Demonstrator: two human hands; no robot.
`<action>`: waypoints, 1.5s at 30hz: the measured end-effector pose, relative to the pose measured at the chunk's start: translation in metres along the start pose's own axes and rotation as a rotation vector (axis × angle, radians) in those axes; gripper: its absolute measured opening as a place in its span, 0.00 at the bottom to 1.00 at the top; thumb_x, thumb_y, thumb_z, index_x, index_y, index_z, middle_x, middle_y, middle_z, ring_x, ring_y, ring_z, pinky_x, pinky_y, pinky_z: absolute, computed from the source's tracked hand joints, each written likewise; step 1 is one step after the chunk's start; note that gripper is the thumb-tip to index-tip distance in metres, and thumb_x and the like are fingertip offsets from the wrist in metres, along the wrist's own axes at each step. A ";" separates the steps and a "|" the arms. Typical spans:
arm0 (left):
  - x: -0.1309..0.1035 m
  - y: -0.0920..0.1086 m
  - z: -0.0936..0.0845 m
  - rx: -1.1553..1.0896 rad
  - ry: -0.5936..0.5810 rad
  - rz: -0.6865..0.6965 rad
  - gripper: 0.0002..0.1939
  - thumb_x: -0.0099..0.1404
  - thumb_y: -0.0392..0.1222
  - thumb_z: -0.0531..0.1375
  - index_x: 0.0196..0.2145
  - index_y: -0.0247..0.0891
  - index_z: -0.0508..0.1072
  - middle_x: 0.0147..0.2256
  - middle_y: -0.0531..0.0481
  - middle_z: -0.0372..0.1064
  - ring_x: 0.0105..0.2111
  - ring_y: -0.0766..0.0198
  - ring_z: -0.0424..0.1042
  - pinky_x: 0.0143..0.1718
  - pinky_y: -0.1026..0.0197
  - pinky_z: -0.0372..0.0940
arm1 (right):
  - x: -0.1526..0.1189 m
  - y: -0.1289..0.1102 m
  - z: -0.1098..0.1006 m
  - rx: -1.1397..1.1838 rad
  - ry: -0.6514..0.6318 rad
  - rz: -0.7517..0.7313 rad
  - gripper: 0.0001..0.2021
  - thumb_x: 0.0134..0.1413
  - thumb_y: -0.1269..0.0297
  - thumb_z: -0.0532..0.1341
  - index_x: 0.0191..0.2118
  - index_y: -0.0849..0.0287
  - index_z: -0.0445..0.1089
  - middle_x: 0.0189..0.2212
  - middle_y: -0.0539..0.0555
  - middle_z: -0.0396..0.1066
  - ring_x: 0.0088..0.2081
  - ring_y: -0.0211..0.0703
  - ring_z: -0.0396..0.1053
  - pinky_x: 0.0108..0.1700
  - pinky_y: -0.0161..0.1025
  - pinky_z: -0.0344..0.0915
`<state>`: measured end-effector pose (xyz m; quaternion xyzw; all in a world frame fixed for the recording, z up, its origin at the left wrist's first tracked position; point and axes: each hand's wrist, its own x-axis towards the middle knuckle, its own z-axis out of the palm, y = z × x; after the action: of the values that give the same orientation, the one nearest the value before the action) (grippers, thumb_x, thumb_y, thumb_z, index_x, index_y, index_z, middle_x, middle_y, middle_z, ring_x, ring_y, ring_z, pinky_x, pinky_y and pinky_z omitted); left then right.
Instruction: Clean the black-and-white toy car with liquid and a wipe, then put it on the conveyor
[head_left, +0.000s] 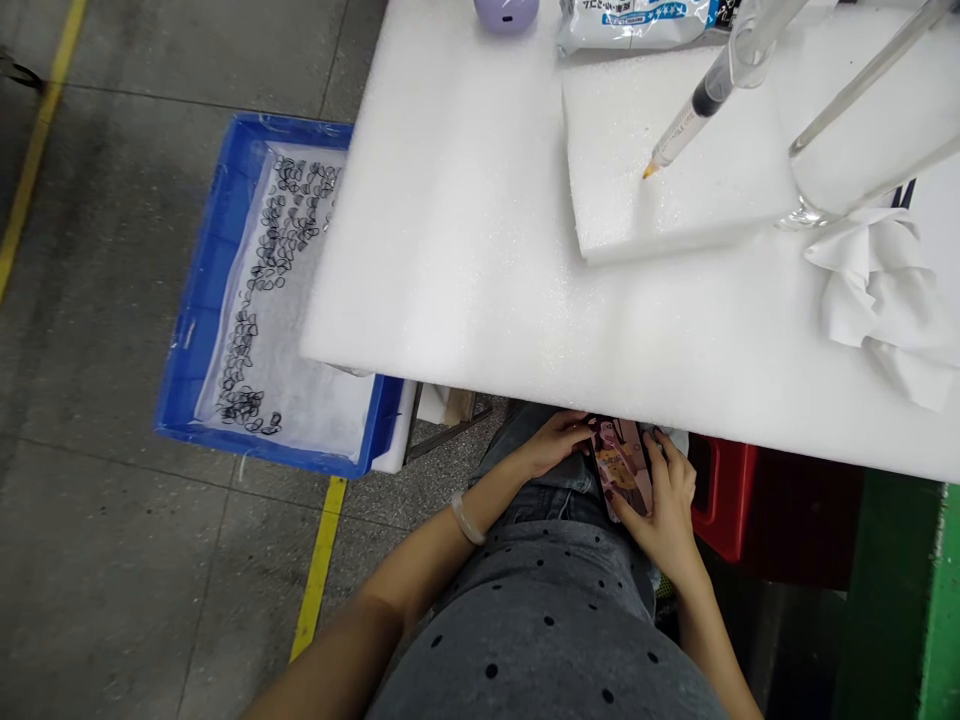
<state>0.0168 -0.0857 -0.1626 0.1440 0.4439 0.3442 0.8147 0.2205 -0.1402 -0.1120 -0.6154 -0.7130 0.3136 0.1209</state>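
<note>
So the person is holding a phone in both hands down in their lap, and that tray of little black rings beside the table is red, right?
Not quite: the tray holding the little black rings is blue, as the head view shows. The rest stands: both the left hand and the right hand hold the phone in the lap, below the table edge.

Phone [619, 470], screen lit and colourful; tilted on lap below table edge
</note>
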 end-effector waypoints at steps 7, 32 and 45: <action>0.000 0.001 0.000 -0.001 -0.004 0.004 0.15 0.54 0.46 0.70 0.37 0.34 0.80 0.36 0.45 0.76 0.37 0.59 0.71 0.36 0.58 0.62 | -0.003 -0.001 -0.005 -0.020 -0.088 -0.015 0.50 0.55 0.48 0.64 0.74 0.48 0.33 0.71 0.63 0.42 0.68 0.72 0.44 0.61 0.71 0.52; 0.001 0.001 -0.001 0.061 -0.077 0.024 0.17 0.53 0.41 0.67 0.42 0.36 0.80 0.39 0.45 0.77 0.36 0.60 0.71 0.37 0.59 0.60 | 0.010 0.008 0.019 0.030 0.241 0.017 0.20 0.62 0.58 0.56 0.59 0.52 0.61 0.58 0.60 0.62 0.58 0.62 0.59 0.56 0.59 0.56; 0.000 0.002 -0.001 0.160 -0.082 0.032 0.22 0.54 0.45 0.69 0.48 0.37 0.79 0.44 0.43 0.78 0.42 0.55 0.72 0.41 0.56 0.63 | 0.010 0.013 0.017 0.036 0.232 0.016 0.22 0.57 0.60 0.56 0.58 0.52 0.63 0.57 0.60 0.61 0.57 0.61 0.59 0.55 0.58 0.55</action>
<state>0.0146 -0.0845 -0.1619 0.2296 0.4340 0.3142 0.8125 0.2192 -0.1346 -0.1346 -0.6508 -0.6836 0.2540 0.2113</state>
